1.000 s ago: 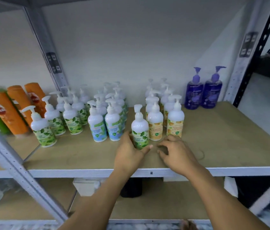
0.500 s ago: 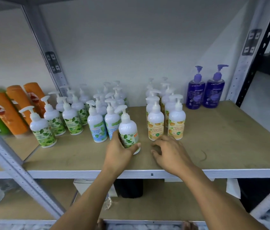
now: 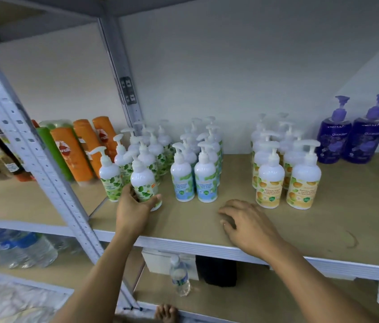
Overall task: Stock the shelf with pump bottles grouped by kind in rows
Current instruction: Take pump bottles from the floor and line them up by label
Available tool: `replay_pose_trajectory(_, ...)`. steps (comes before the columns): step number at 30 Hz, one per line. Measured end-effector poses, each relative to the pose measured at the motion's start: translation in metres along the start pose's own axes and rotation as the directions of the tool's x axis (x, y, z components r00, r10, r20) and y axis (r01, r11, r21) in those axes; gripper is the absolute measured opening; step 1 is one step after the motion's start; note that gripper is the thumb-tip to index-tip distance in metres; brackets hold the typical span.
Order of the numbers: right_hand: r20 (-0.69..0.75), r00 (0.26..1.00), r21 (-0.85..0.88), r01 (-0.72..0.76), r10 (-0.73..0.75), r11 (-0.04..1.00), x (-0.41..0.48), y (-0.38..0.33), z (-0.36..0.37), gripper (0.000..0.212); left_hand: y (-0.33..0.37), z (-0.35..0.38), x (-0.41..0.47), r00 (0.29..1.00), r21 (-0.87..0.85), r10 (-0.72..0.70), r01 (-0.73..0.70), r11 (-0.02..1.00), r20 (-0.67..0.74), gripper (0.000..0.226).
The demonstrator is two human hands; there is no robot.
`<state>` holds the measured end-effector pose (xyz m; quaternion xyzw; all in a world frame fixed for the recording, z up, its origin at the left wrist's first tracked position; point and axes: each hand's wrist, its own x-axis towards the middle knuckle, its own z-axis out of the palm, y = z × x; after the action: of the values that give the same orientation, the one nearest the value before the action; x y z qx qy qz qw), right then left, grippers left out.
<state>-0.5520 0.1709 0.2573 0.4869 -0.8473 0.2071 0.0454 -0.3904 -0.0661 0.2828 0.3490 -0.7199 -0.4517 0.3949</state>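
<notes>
My left hand (image 3: 135, 209) grips a white pump bottle with a green leaf label (image 3: 143, 180), standing at the front of the green-leaf rows (image 3: 111, 176) on the wooden shelf (image 3: 195, 220). To the right stand rows of blue-label pump bottles (image 3: 194, 177) and orange-label pump bottles (image 3: 286, 180). Two purple pump bottles (image 3: 352, 138) stand at the back right. My right hand (image 3: 246, 223) rests flat on the shelf board in front of the orange-label bottles, holding nothing, fingers slightly curled.
Orange and green shampoo bottles (image 3: 76, 150) fill the neighbouring bay, behind a grey metal upright (image 3: 34, 148). Below, a small water bottle (image 3: 180, 276), a white box (image 3: 160, 262) and a black object (image 3: 216, 272) sit on the lower shelf. Packed water bottles (image 3: 16, 248) lie lower left.
My left hand has carried the green-leaf bottle leftward, from beside the orange-label rows past the blue-label rows to the green-leaf group. The view has shifted left. My right hand stays on the shelf.
</notes>
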Motion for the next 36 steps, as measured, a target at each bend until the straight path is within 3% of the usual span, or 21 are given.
replay_pose_trajectory(11, -0.018, 0.999, -0.052, -0.030, 0.029, 0.998, 0.008, -0.002, 0.009, 0.049, -0.016, -0.006, 0.037, 0.996, 0.063, 0.003, 0.002, 0.998, -0.086, 0.058)
replay_pose_trajectory(18, -0.013, 0.999, -0.050, -0.048, 0.047, 0.998, 0.008, -0.001, 0.011, 0.033, -0.020, -0.010, 0.040, 1.000, 0.062, -0.007, 0.009, 0.998, -0.023, 0.070)
replay_pose_trajectory(24, -0.036, 0.999, -0.043, -0.033, 0.031, 0.999, 0.008, 0.000, 0.015, 0.052, -0.029, -0.018, 0.042, 1.000, 0.145, -0.008, 0.004, 0.989, 0.023, 0.044)
replay_pose_trajectory(29, -0.024, 0.999, -0.048, -0.038, 0.037, 0.998, 0.008, 0.002, 0.015, 0.035, -0.027, -0.012, 0.041, 1.000, 0.130, -0.018, 0.021, 0.991, -0.026, 0.043)
replay_pose_trajectory(36, -0.014, 0.999, -0.061, -0.033, 0.032, 0.998, 0.009, 0.000, 0.014, 0.045, -0.025, -0.002, 0.041, 0.995, 0.154, -0.024, 0.039, 0.987, -0.097, 0.046)
